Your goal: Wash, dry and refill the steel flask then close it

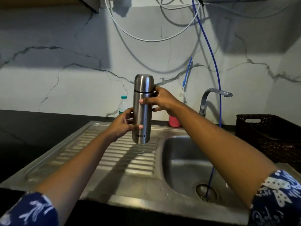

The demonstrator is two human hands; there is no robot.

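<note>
Steel flask (143, 110): upright, cap on, held in air above ribbed drainboard (114, 154), left of sink basin (187, 162). Left hand (124, 125): fingers curled round lower body. Right hand (160, 100): fingers wrapped round upper body just below cap. Tap (210, 98) behind basin.

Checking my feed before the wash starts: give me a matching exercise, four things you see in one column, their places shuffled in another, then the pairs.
Things:
1. steel flask
2. plastic bottle
3. dark basket
4. blue tube

Places:
A. right of the sink
B. hangs down into the sink basin
C. upright, capped, gripped by left hand and right hand
D. stands behind the drainboard

Pairs: 1-C, 2-D, 3-A, 4-B.
</note>
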